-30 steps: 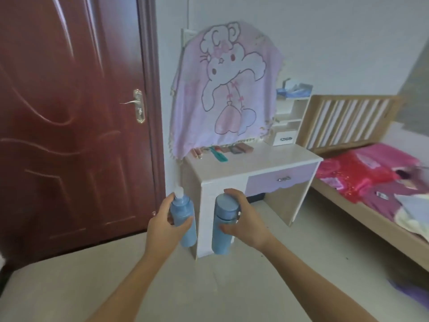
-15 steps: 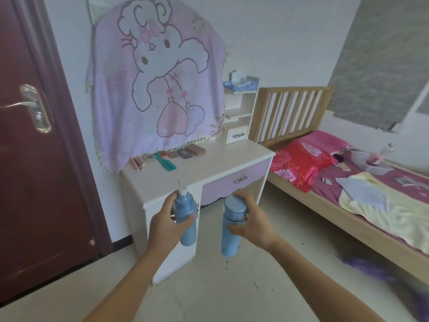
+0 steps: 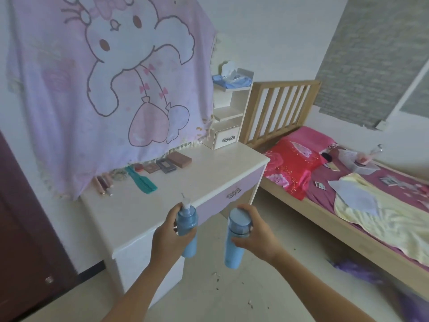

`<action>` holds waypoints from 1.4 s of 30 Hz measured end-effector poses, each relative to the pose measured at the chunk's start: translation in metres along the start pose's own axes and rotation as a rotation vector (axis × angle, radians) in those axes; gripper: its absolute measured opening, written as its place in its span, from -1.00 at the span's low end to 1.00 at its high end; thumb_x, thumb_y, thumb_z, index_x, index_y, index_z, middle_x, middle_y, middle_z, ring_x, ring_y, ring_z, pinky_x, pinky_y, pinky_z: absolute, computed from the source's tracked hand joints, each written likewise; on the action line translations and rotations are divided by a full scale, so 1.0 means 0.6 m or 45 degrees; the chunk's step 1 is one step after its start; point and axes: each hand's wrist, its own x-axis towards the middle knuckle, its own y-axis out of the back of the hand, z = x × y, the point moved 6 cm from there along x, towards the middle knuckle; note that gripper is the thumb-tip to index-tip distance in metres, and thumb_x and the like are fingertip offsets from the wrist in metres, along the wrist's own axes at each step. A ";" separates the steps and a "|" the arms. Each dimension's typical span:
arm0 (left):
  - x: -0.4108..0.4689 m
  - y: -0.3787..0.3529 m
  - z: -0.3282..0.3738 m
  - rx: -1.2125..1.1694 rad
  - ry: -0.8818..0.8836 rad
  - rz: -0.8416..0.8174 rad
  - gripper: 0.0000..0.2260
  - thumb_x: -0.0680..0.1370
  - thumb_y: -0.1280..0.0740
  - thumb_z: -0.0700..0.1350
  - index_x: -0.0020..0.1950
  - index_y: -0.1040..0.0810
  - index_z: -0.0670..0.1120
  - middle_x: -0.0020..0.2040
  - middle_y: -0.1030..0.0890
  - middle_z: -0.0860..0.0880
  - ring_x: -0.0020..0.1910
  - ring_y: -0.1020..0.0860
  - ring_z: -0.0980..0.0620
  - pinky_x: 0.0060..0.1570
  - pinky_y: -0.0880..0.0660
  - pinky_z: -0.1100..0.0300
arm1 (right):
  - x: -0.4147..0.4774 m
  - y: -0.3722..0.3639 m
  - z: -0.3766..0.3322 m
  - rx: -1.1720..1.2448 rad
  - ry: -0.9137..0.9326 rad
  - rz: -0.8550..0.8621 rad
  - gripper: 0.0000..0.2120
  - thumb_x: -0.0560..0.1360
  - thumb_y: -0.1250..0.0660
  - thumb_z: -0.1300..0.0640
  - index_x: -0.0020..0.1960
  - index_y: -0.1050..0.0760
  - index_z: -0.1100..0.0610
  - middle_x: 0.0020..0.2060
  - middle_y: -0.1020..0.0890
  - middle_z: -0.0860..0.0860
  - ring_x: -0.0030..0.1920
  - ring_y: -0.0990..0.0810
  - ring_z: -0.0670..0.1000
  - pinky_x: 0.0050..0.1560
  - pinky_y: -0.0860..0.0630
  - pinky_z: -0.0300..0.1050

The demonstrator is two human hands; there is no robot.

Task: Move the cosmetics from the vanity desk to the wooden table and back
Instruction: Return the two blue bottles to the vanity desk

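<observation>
My left hand grips a blue pump bottle with a white nozzle, held upright at the front edge of the white vanity desk. My right hand holds a blue capped bottle upright, just right of the first and in front of the desk's purple drawer. At the back of the desktop lie a teal comb, several small compacts and pink tubes.
A pink rabbit cloth hangs over the desk's back. A small white shelf unit stands at the desk's right rear. A wooden bed with bedding is at the right. A dark red door is at the left.
I have come closer to the vanity desk, which now fills more of the view. Both hands still hold the blue bottles, now near the desk's front edge.
</observation>
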 end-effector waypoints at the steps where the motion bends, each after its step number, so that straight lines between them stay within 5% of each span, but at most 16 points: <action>1: 0.010 -0.009 -0.009 0.012 0.015 -0.012 -0.41 0.35 -0.49 -0.22 0.32 -0.37 0.00 -0.05 -0.52 0.04 -0.10 -0.53 -0.10 -0.10 -0.51 0.04 | 0.013 0.000 0.009 -0.010 -0.012 -0.005 -0.37 0.30 -0.43 0.32 0.16 -0.22 -0.14 -0.08 -0.42 -0.25 -0.15 -0.45 -0.12 -0.14 -0.42 -0.26; 9: 0.134 -0.087 -0.016 0.071 0.010 -0.007 -0.41 0.35 -0.50 -0.20 0.32 -0.38 -0.03 -0.02 -0.52 0.05 -0.09 -0.54 -0.07 -0.11 -0.52 0.09 | 0.164 0.048 0.056 0.024 0.045 -0.006 -0.36 0.29 -0.44 0.31 0.16 -0.23 -0.16 0.03 -0.46 -0.14 -0.01 -0.50 -0.01 -0.02 -0.51 -0.15; 13: 0.217 -0.139 -0.015 0.110 -0.001 0.051 -0.40 0.34 -0.50 -0.21 0.33 -0.38 -0.03 -0.05 -0.55 0.00 -0.09 -0.55 -0.12 -0.07 -0.52 0.01 | 0.262 0.083 0.081 0.056 0.097 -0.058 -0.36 0.31 -0.44 0.31 0.17 -0.21 -0.16 -0.05 -0.43 -0.22 -0.20 -0.46 -0.14 -0.27 -0.45 -0.36; 17: 0.297 -0.203 -0.011 0.091 0.042 0.077 -0.41 0.35 -0.49 -0.22 0.33 -0.36 -0.04 -0.05 -0.55 0.00 -0.10 -0.54 -0.08 -0.09 -0.49 0.11 | 0.362 0.121 0.106 0.086 0.146 -0.106 -0.34 0.30 -0.45 0.31 0.14 -0.20 -0.19 0.00 -0.43 -0.24 -0.02 -0.47 -0.03 -0.07 -0.46 -0.29; 24: 0.398 -0.287 -0.039 0.066 0.149 0.183 -0.29 0.35 -0.50 -0.23 0.42 -0.24 -0.04 0.01 -0.51 0.02 -0.09 -0.53 -0.03 -0.09 -0.45 0.19 | 0.509 0.158 0.153 0.121 0.143 -0.176 -0.35 0.31 -0.43 0.32 0.19 -0.19 -0.13 0.02 -0.44 -0.13 -0.04 -0.47 -0.04 -0.21 -0.43 -0.47; 29: 0.481 -0.317 -0.085 0.077 0.228 0.199 -0.48 0.32 -0.51 -0.24 0.25 -0.47 -0.12 -0.05 -0.60 0.03 -0.15 -0.55 0.02 -0.24 -0.42 0.43 | 0.611 0.133 0.176 0.106 0.122 -0.223 -0.32 0.30 -0.46 0.30 0.21 -0.17 -0.12 0.03 -0.45 -0.11 0.00 -0.47 -0.03 -0.14 -0.42 -0.46; 37: 0.702 -0.316 -0.160 -0.045 0.218 0.259 -0.59 0.36 -0.48 -0.25 0.12 -0.45 -0.02 -0.10 -0.57 0.06 -0.11 -0.55 0.03 -0.15 -0.46 0.39 | 0.828 0.063 0.157 0.099 0.148 -0.204 -0.37 0.30 -0.46 0.34 0.20 -0.22 -0.04 -0.05 -0.40 -0.27 -0.02 -0.46 -0.07 -0.18 -0.39 -0.54; 39: 0.760 -0.301 -0.189 0.044 0.223 0.333 -0.65 0.34 -0.51 -0.10 0.06 -0.50 0.01 -0.15 -0.58 0.04 -0.15 -0.57 -0.01 -0.17 -0.49 0.22 | 0.889 0.043 0.147 0.105 0.109 -0.196 -0.38 0.31 -0.45 0.33 0.17 -0.22 -0.06 -0.07 -0.41 -0.29 -0.04 -0.46 -0.06 -0.20 -0.40 -0.48; 42: 0.831 -0.271 -0.227 0.619 0.208 0.439 -0.59 0.23 -0.32 0.35 -0.03 -0.46 0.18 -0.33 -0.55 0.15 -0.35 -0.53 0.11 -0.37 -0.50 0.12 | 0.973 0.008 0.133 0.114 0.070 -0.164 -0.39 0.31 -0.45 0.33 0.15 -0.22 -0.10 -0.08 -0.42 -0.29 -0.03 -0.47 -0.05 -0.16 -0.40 -0.40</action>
